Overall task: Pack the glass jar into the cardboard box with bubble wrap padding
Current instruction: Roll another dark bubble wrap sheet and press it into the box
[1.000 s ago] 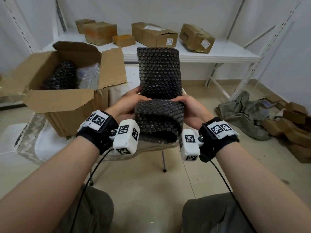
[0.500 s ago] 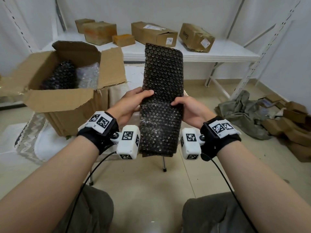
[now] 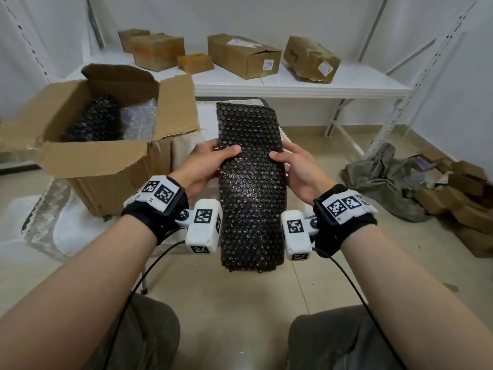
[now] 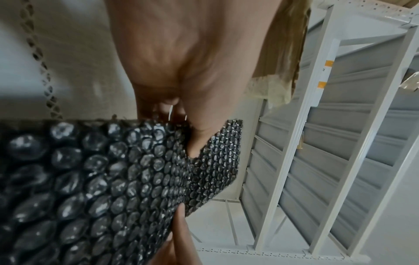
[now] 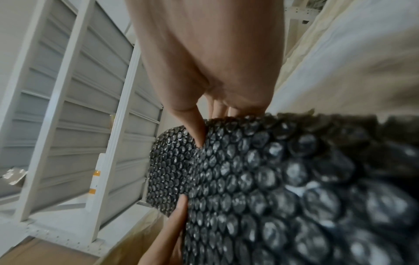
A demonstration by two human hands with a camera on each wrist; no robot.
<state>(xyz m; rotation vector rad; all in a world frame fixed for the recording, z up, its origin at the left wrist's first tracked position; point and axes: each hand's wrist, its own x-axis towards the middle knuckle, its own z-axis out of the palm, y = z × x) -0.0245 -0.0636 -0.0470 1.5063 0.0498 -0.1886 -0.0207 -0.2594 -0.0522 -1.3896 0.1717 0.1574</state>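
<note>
Between the knees, above the floor, a long strip of black bubble wrap [image 3: 250, 182] is held flat by both hands — the left hand [image 3: 204, 165] and the right hand [image 3: 298, 169] each pinch a side edge, thumb on top, fingers beneath. The open cardboard box [image 3: 90, 158] sits to the left, dark and clear wrapped bundles inside — no jar visible.
</note>
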